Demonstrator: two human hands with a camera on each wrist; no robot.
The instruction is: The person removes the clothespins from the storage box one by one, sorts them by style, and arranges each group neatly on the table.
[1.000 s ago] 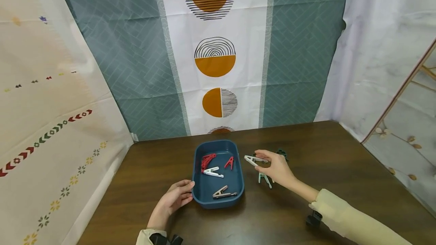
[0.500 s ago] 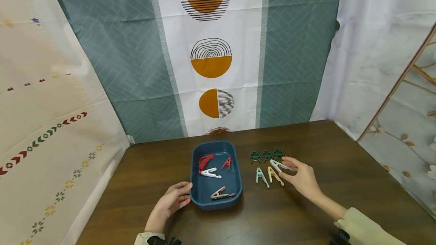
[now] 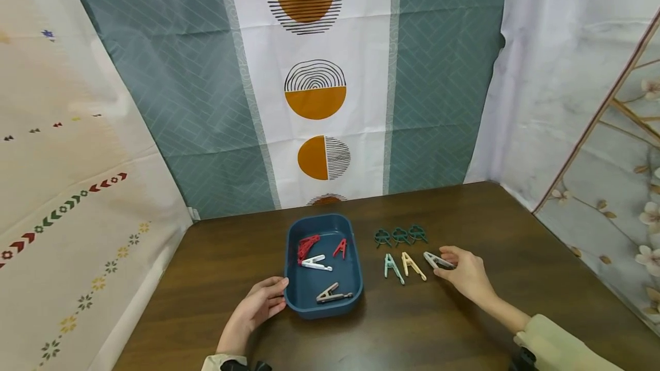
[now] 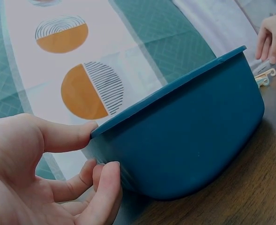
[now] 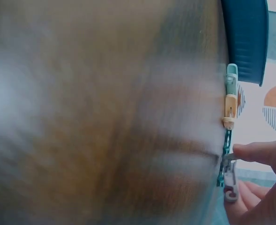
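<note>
My right hand (image 3: 469,276) pinches a whitish clothespin (image 3: 435,259) by one side, low over the table, to the right of a yellow clothespin (image 3: 412,265) and a mint green clothespin (image 3: 393,267). In the right wrist view, that whitish clothespin (image 5: 230,180) sits between thumb and fingers. My left hand (image 3: 258,305) grips the left wall of a blue plastic bin (image 3: 292,296); the left wrist view has the thumb at its rim (image 4: 166,89) and fingers curled below. Inside the bin lie red clothespins (image 3: 307,247), a small red one (image 3: 340,248), a white one (image 3: 315,263) and a grey-beige one (image 3: 332,293).
Behind the yellow and mint clothespins, three dark green clover-shaped clips (image 3: 400,236) form a row on the brown wooden table (image 3: 227,256). A patterned curtain (image 3: 227,130) hangs along the table's back edge. Light cloths hang at both sides.
My right hand has carried the whitish clothespin rightward, away from the bin, past the mint and yellow ones, and lowered it toward the table. My left hand stays on the bin.
</note>
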